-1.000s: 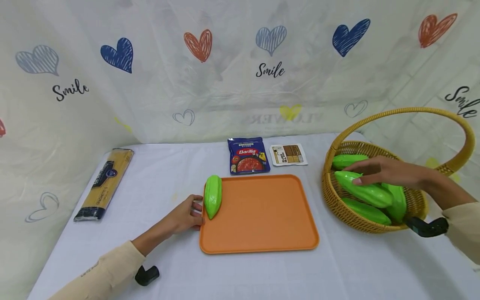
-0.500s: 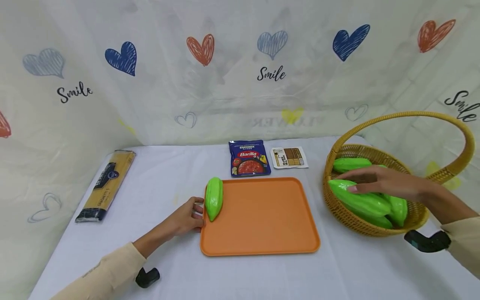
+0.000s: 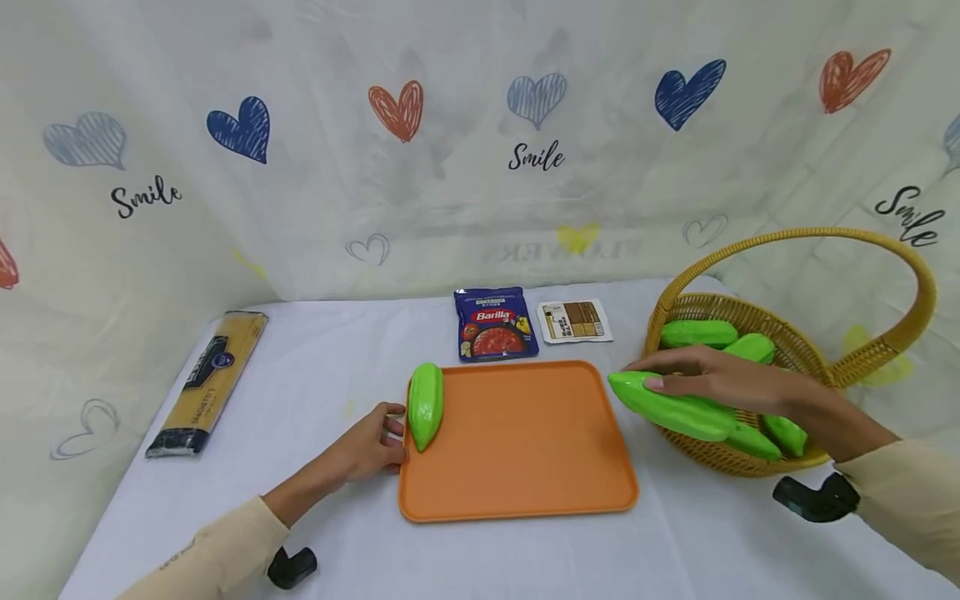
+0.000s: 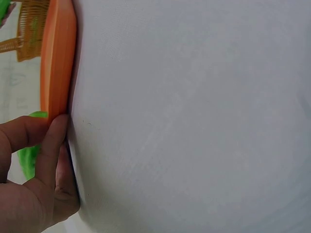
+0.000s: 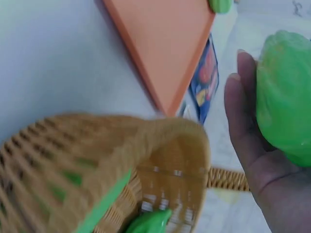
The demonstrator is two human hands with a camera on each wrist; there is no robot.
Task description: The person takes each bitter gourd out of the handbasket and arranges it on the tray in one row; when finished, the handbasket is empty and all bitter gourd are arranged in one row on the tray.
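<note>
My right hand point(image 3: 720, 379) grips a bright green, ridged, tapered vegetable point(image 3: 667, 408), thumb on the near side and fingers across the top. It hangs over the left rim of a wicker basket point(image 3: 705, 452), its tip beyond the rim towards the orange tray point(image 3: 517, 442). In the right wrist view, the blunt end of the held vegetable point(image 5: 286, 92) sits against the palm. With thumb and fingers, my left hand point(image 3: 367, 446) pinches the tray's left edge. A similar green vegetable point(image 3: 426, 407) lies upright-pointing along that edge. Several more point(image 3: 697, 333) remain visible inside the basket.
Behind the tray lie a blue Barilla pouch point(image 3: 496, 325) and a small white-and-brown packet point(image 3: 575, 322). A spaghetti pack point(image 3: 210, 379) is at the table's left. The basket's tall handle point(image 3: 825, 233) arches above it. A heart-printed curtain point(image 3: 450, 192) closes the back.
My right hand has lifted a green vegetable from the basket and moved left with it, past the rim. The left hand stays at the tray's edge.
</note>
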